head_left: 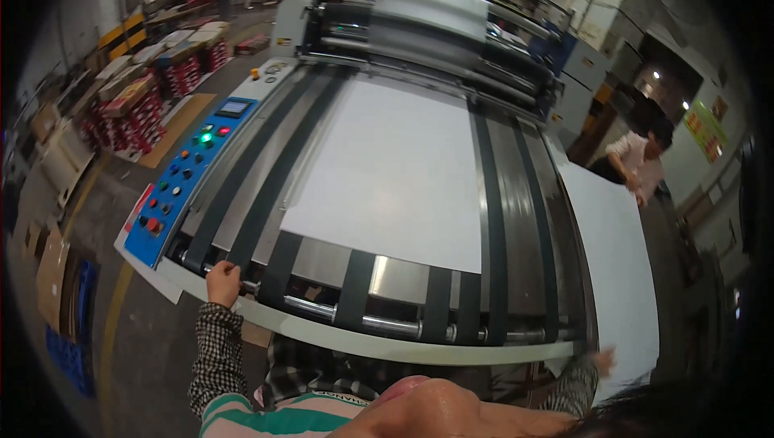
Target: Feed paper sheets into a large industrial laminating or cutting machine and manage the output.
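Observation:
My left hand [223, 281] is closed on the metal roller bar [347, 315] at the near left end of a large conveyor machine. A big white sheet [395, 172] lies on the machine's black belts [492, 220], coming down from the rollers [435, 27] at the far end. My right hand [603, 357] is blurred at the machine's near right corner, fingers spread, touching the edge of a stack of white sheets [617, 277]. Both sleeves are checked.
A blue control panel [181, 184] with coloured buttons runs along the machine's left side. Another person [641, 160] bends over the far end of the white stack. Pallets of stacked red and white goods [129, 112] and flat cardboard [48, 269] stand on the floor at left.

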Tool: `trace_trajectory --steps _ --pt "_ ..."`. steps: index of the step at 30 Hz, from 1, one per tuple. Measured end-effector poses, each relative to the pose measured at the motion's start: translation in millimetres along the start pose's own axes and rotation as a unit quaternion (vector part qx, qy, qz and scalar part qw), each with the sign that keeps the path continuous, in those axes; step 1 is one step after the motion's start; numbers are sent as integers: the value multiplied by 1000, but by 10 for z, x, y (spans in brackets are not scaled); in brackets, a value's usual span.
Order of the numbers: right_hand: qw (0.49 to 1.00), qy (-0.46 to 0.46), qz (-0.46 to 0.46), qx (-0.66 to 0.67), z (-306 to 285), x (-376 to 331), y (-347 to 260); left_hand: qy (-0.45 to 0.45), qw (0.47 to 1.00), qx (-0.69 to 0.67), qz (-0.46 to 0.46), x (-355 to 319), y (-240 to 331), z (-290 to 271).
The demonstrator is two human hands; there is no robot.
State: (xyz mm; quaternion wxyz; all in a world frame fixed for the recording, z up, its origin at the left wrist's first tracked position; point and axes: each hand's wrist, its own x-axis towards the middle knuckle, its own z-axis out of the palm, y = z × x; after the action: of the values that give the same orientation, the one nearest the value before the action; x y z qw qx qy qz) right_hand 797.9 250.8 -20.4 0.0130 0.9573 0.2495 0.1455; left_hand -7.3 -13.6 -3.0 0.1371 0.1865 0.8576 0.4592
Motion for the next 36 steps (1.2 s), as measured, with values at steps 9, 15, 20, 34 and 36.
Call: trace_trajectory --steps 9,15,20,34,36 --pt "944 -103 -290 121 -215 -1346 -769 -279 930 9 239 -829 724 1366" --pt "693 -198 -498 483 -975 -3971 -1384 -526 812 26 251 -1680 801 1493" --pt "527 -267 -569 572 -1315 -4709 -1301 -413 887 12 206 -1296 238 1381" --pt "779 -150 -569 218 -1122 -4134 -724 -373 879 -268 -133 -1032 -534 -252" --pt "774 -156 -571 224 -1127 -4156 -762 -363 874 -294 -136 -1031 -536 -277"
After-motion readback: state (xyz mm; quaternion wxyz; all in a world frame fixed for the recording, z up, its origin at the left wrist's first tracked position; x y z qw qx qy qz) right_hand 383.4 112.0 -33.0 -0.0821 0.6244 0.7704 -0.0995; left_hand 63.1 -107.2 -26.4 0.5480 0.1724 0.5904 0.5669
